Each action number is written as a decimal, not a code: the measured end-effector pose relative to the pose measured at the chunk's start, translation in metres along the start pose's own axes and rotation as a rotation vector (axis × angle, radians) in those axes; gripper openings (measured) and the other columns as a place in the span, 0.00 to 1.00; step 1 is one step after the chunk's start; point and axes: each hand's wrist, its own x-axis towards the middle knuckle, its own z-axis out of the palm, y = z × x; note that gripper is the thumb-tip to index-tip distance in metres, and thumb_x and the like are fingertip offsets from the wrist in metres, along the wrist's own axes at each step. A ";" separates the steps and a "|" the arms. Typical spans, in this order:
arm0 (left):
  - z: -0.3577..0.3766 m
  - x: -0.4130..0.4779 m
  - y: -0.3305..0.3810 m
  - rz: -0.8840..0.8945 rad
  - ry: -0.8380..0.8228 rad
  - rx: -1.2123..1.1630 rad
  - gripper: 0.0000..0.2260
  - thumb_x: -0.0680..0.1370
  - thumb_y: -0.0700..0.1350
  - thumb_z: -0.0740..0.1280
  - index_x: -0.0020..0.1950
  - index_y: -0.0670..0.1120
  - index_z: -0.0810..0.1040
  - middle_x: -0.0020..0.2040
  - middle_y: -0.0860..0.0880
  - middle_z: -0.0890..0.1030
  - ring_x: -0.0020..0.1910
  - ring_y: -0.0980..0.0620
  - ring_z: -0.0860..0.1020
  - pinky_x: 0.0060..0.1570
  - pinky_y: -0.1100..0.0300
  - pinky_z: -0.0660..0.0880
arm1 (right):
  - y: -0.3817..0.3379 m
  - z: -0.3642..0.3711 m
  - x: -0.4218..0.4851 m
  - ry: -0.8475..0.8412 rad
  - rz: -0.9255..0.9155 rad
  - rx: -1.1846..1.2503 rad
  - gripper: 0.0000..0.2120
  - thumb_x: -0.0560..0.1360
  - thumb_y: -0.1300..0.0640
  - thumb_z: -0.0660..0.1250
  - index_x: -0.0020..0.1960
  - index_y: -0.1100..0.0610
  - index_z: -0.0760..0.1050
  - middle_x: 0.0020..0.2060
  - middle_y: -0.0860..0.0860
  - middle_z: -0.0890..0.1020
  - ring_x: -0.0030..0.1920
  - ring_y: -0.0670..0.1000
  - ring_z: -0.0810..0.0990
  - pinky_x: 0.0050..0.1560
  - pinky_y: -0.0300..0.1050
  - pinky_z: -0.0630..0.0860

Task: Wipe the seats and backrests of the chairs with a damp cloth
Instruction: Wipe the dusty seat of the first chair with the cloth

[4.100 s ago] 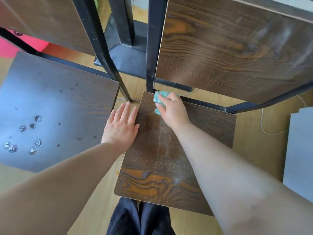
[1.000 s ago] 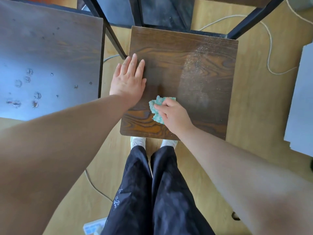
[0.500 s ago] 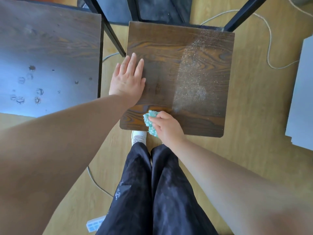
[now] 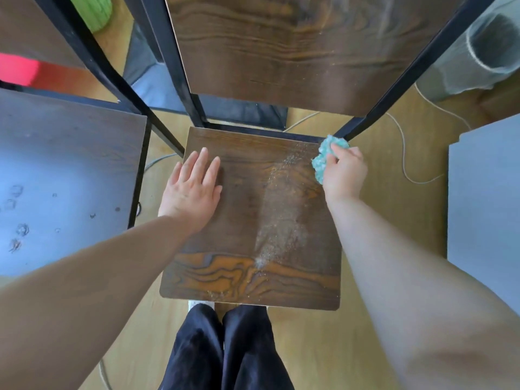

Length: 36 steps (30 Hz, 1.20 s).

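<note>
Progress was maybe halfway on this dark wood-grain chair seat [image 4: 253,209]: my right hand [image 4: 344,175] pinched the crumpled teal cloth [image 4: 323,156] at its far right corner, left hand [image 4: 192,190] spread flat, dusty streak [image 4: 281,235] and wooden backrest [image 4: 281,52] unwiped.

The seat [image 4: 253,220] sits at frame centre, its backrest [image 4: 295,52] above it. The left hand [image 4: 191,190] lies flat on the seat's left part; the right hand [image 4: 344,175] presses the cloth [image 4: 323,159] at its upper right corner. A second seat [image 4: 70,170] lies at frame left.
</note>
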 end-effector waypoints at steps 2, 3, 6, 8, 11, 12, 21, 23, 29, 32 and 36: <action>-0.002 0.010 0.001 -0.007 0.001 -0.003 0.26 0.85 0.54 0.46 0.82 0.49 0.45 0.82 0.46 0.44 0.81 0.47 0.42 0.79 0.48 0.46 | 0.003 0.001 0.014 0.004 0.029 -0.045 0.15 0.82 0.59 0.62 0.67 0.57 0.76 0.61 0.51 0.76 0.61 0.52 0.77 0.56 0.38 0.73; -0.002 0.015 0.001 -0.010 0.002 -0.004 0.26 0.85 0.55 0.46 0.82 0.50 0.45 0.82 0.46 0.43 0.81 0.47 0.42 0.79 0.48 0.45 | 0.004 0.003 0.018 -0.007 0.044 -0.061 0.15 0.82 0.59 0.62 0.67 0.56 0.76 0.62 0.51 0.75 0.62 0.52 0.77 0.56 0.38 0.74; -0.004 0.026 0.002 -0.020 0.008 0.001 0.26 0.85 0.55 0.46 0.82 0.49 0.46 0.82 0.46 0.44 0.81 0.47 0.42 0.79 0.48 0.44 | 0.002 0.016 0.019 -0.027 0.090 -0.079 0.16 0.82 0.57 0.62 0.69 0.56 0.75 0.65 0.50 0.75 0.63 0.52 0.77 0.58 0.41 0.75; -0.004 0.032 0.002 -0.024 0.007 0.001 0.26 0.85 0.55 0.46 0.82 0.49 0.46 0.82 0.46 0.44 0.81 0.47 0.42 0.79 0.49 0.44 | -0.004 0.026 0.017 -0.027 0.085 -0.094 0.17 0.82 0.56 0.61 0.71 0.55 0.74 0.67 0.50 0.73 0.64 0.52 0.76 0.60 0.43 0.75; -0.006 0.038 0.003 -0.030 0.001 -0.007 0.26 0.85 0.55 0.46 0.82 0.49 0.46 0.82 0.46 0.44 0.81 0.47 0.42 0.79 0.48 0.45 | -0.009 0.035 0.012 -0.095 -0.017 -0.129 0.18 0.83 0.56 0.60 0.72 0.55 0.72 0.67 0.52 0.72 0.64 0.53 0.75 0.64 0.46 0.74; -0.006 0.039 0.004 -0.034 0.000 -0.007 0.26 0.85 0.55 0.46 0.82 0.49 0.46 0.82 0.46 0.44 0.81 0.47 0.42 0.79 0.48 0.45 | -0.009 0.038 0.010 -0.124 -0.062 -0.131 0.18 0.82 0.56 0.60 0.72 0.55 0.71 0.66 0.51 0.72 0.64 0.52 0.74 0.65 0.45 0.73; -0.008 0.034 0.001 -0.026 -0.021 -0.016 0.26 0.85 0.55 0.46 0.82 0.49 0.46 0.82 0.46 0.45 0.81 0.46 0.43 0.79 0.47 0.46 | -0.005 0.041 -0.019 -0.313 -0.350 -0.128 0.18 0.81 0.59 0.64 0.70 0.54 0.74 0.62 0.49 0.74 0.63 0.48 0.73 0.65 0.42 0.73; -0.008 0.030 0.000 -0.018 -0.021 -0.016 0.26 0.85 0.54 0.47 0.82 0.49 0.46 0.82 0.46 0.45 0.81 0.46 0.43 0.79 0.47 0.46 | -0.004 0.041 -0.027 -0.343 -0.378 -0.124 0.17 0.81 0.59 0.64 0.70 0.54 0.75 0.61 0.49 0.75 0.62 0.47 0.73 0.64 0.41 0.73; -0.003 0.017 -0.006 -0.010 -0.030 -0.016 0.26 0.85 0.54 0.47 0.82 0.48 0.46 0.82 0.45 0.46 0.81 0.45 0.44 0.79 0.47 0.47 | 0.002 0.047 -0.060 -0.428 -0.473 -0.123 0.16 0.81 0.61 0.64 0.68 0.55 0.77 0.56 0.49 0.76 0.58 0.49 0.74 0.60 0.43 0.75; -0.001 0.007 -0.010 -0.010 -0.029 -0.004 0.26 0.85 0.54 0.47 0.82 0.49 0.46 0.82 0.45 0.46 0.81 0.46 0.45 0.79 0.47 0.47 | 0.006 0.051 -0.080 -0.463 -0.517 -0.122 0.16 0.80 0.63 0.64 0.67 0.56 0.77 0.54 0.50 0.77 0.55 0.51 0.75 0.58 0.46 0.77; 0.003 -0.007 -0.010 -0.007 -0.044 0.003 0.26 0.85 0.53 0.49 0.82 0.49 0.47 0.82 0.45 0.46 0.81 0.45 0.46 0.79 0.47 0.47 | 0.012 0.053 -0.112 -0.498 -0.551 -0.121 0.16 0.79 0.64 0.65 0.66 0.56 0.78 0.52 0.51 0.77 0.54 0.52 0.75 0.55 0.46 0.76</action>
